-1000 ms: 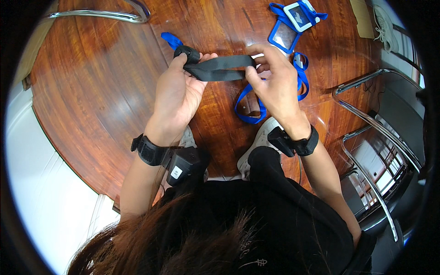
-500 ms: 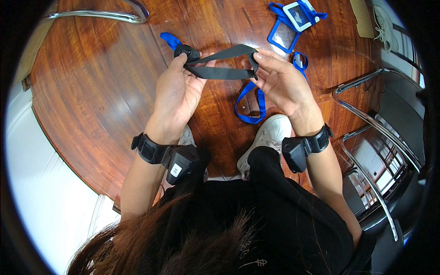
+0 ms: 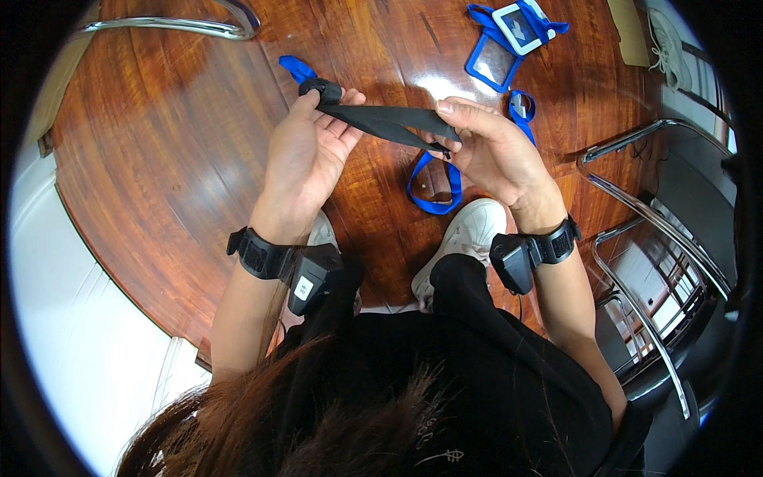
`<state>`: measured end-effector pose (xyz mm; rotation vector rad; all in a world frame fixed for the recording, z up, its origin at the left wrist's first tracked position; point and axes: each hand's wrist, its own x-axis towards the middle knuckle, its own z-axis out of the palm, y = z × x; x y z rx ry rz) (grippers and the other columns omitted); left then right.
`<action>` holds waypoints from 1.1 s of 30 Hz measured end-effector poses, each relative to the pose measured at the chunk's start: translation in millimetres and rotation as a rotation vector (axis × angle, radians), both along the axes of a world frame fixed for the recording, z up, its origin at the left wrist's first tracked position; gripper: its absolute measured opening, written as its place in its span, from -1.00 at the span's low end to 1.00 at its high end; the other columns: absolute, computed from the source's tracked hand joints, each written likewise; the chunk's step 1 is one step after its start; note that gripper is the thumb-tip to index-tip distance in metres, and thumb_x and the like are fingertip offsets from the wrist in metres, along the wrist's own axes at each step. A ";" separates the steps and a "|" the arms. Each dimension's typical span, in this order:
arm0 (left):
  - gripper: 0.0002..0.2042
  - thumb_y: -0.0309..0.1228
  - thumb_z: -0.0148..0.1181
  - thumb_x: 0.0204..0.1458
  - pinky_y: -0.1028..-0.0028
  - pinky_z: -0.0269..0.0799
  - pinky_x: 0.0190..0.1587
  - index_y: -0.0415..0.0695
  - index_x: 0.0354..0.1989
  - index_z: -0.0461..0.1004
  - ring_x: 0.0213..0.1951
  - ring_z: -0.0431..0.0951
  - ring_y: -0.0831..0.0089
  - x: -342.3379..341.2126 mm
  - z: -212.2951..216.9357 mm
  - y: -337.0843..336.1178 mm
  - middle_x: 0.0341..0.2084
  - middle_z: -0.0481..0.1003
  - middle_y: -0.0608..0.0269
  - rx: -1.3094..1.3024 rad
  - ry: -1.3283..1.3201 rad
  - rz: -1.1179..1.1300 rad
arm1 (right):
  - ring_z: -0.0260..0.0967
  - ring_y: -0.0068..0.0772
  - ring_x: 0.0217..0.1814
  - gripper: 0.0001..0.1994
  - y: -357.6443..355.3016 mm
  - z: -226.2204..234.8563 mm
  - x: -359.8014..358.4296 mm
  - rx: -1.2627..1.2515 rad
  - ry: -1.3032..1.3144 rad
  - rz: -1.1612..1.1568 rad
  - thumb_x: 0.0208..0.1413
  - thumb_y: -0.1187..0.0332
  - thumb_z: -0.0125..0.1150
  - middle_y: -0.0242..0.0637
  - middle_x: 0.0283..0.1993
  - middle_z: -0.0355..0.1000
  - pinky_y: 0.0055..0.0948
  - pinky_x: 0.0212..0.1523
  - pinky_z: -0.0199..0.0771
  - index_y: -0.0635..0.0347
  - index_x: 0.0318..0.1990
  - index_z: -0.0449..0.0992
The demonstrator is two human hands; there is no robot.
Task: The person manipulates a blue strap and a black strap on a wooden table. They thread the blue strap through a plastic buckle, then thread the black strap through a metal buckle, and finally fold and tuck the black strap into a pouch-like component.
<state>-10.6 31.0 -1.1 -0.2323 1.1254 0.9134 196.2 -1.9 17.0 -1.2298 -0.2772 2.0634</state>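
Note:
A black strap (image 3: 381,121) stretches between my two hands as a flattened loop. At its left end the strap is rolled into a small coil, which my left hand (image 3: 310,147) pinches between thumb and fingers. My right hand (image 3: 497,147) grips the strap's other end, thumb on top and fingers below. Beyond my left hand a short piece of blue ribbon (image 3: 296,68) sticks out; whether it joins the coil I cannot tell. Under the strap, a blue lanyard loop (image 3: 435,203) lies on the wooden floor, partly hidden by my right hand.
Badge holders with blue lanyards, one with a white frame (image 3: 523,25) and one blue-edged (image 3: 493,65), lie at the far right. Chrome-framed chairs (image 3: 636,195) stand on the right. A chrome chair leg (image 3: 175,29) crosses the far left. My white shoes (image 3: 465,234) are below.
The strap's loop has narrowed and twisted, its two sides now lying close together. My right hand has tilted and its end of the strap hangs slightly lower. My left hand stays in place.

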 end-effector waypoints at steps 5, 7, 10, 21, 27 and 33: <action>-0.82 -0.47 -0.13 0.23 0.11 0.32 0.18 -0.36 -0.16 0.28 0.00 0.41 0.14 -1.5 1.9 3.1 -0.14 0.34 -0.07 0.014 -0.029 0.066 | 0.28 -0.66 -0.33 -0.82 0.0 -2.1 -1.9 -0.070 0.081 -0.050 0.09 0.25 0.23 -0.42 -0.36 0.44 -0.61 -0.31 0.24 0.17 -0.34 0.53; -0.82 -0.47 -0.15 0.23 0.10 0.32 0.19 -0.38 -0.15 0.26 0.02 0.40 0.14 -1.2 2.9 4.0 -0.11 0.31 -0.09 0.007 -0.023 0.074 | 0.30 -0.65 -0.29 -0.81 -2.4 -1.6 -3.0 -0.091 0.001 -0.027 0.08 0.25 0.24 -0.42 -0.34 0.45 -0.61 -0.27 0.26 0.19 -0.31 0.55; -0.80 -0.47 -0.19 0.25 0.09 0.30 0.22 -0.40 -0.14 0.22 0.05 0.38 0.13 -1.8 3.9 4.7 -0.07 0.26 -0.14 0.020 -0.027 0.066 | 0.32 -0.65 -0.26 -0.78 -4.6 -0.5 -3.2 -0.013 -0.123 0.138 0.05 0.25 0.25 -0.44 -0.33 0.46 -0.62 -0.22 0.29 0.22 -0.28 0.57; -0.77 -0.43 -0.27 0.28 0.10 0.28 0.25 -0.42 -0.11 0.16 0.09 0.34 0.07 -5.4 1.6 8.1 -0.09 0.22 -0.15 0.106 -0.086 0.152 | 0.25 -0.70 -0.45 -0.75 -7.5 -10.1 -10.6 0.072 -0.386 0.383 -0.01 0.19 0.35 -0.48 -0.54 0.39 -0.67 -0.39 0.20 0.17 -0.54 0.54; -0.75 -0.40 -0.29 0.29 0.11 0.28 0.24 -0.40 -0.09 0.17 0.04 0.37 0.13 -7.6 2.5 11.4 -0.11 0.24 -0.09 0.141 -0.007 0.165 | 0.34 -0.71 -0.40 -0.83 -20.0 -5.7 -26.7 -0.014 -0.183 0.306 0.07 0.29 0.28 -0.47 -0.48 0.42 -0.66 -0.33 0.33 0.19 -0.36 0.52; -0.76 -0.39 -0.29 0.30 0.23 0.38 0.13 -0.36 -0.12 0.21 -0.04 0.41 0.21 -10.0 2.5 9.8 -0.18 0.30 -0.04 0.189 0.047 0.078 | 0.37 -0.71 -0.22 -0.80 -24.1 -15.4 -27.4 0.023 -0.047 0.262 0.13 0.31 0.20 -0.47 -0.25 0.45 -0.69 -0.24 0.37 0.17 -0.14 0.49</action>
